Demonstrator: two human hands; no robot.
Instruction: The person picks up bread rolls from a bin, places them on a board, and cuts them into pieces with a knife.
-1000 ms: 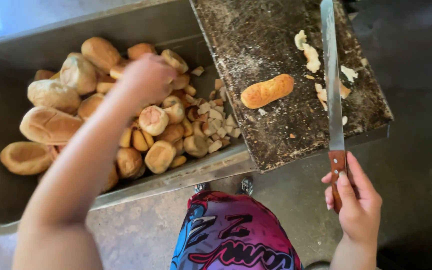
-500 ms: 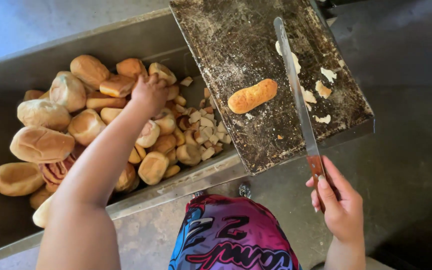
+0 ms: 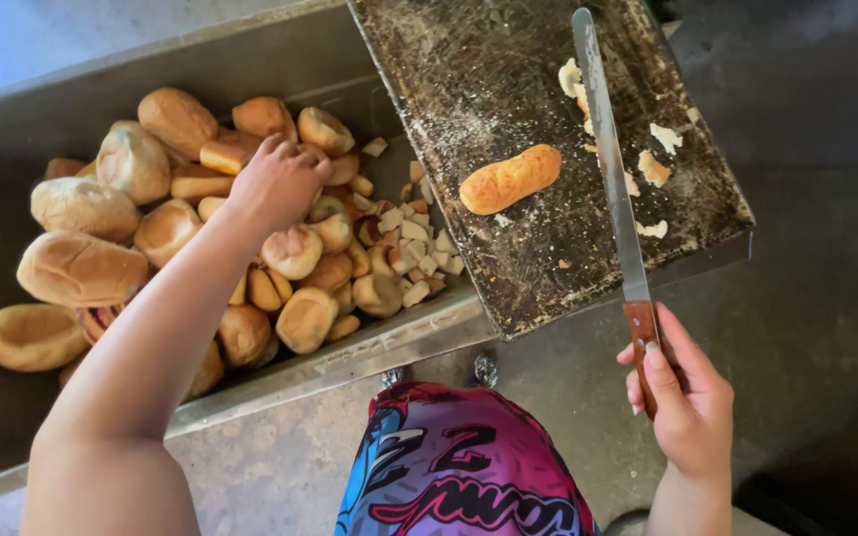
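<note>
While the left hand (image 3: pixel 278 184) reaches into the big metal bin (image 3: pixel 12 109) at the left, its fingers curl down on the bread rolls (image 3: pixel 290 250). Lower right, the right hand (image 3: pixel 682 397) grips a long knife (image 3: pixel 608 169) over the dark board (image 3: pixel 489 69), beside one long roll (image 3: pixel 509 179).
</note>
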